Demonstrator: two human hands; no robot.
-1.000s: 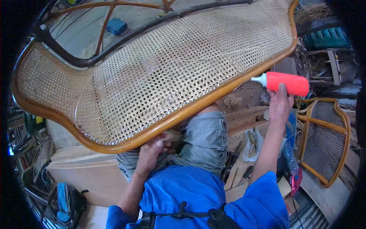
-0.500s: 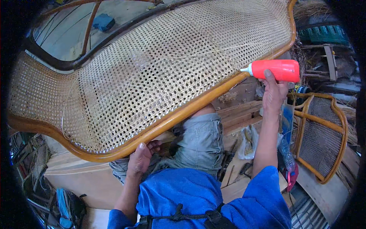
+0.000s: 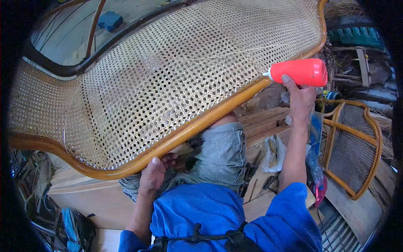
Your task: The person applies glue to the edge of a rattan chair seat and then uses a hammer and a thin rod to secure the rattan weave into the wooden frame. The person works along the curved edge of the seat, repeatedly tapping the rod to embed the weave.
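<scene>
A curved wooden frame (image 3: 201,122) with a woven cane panel (image 3: 168,80) lies across my lap and stretches from far left to upper right. My right hand (image 3: 301,98) is wrapped round a red squeeze bottle (image 3: 299,72), tipped on its side. Its pale nozzle points left and reaches the cane edge beside the rail; whether it touches cannot be told. White glue shows along the lower cane edge. My left hand (image 3: 153,174) grips the near rail from below, thumb against its side, the other fingers partly hidden behind it. A loose cane strand runs over the panel.
At the right stands a smaller cane-panelled frame (image 3: 352,147). Near my right forearm lie a clear plastic bag (image 3: 273,154) and a plastic bottle (image 3: 314,164). Wooden planks (image 3: 262,126) lie beyond my knee. A dark frame (image 3: 54,67) is at upper left, a backpack (image 3: 77,231) at lower left.
The red bottle and my right hand have shifted slightly left and up along the rail, with the nozzle following. My left hand stays on the rail. The view has moved a little.
</scene>
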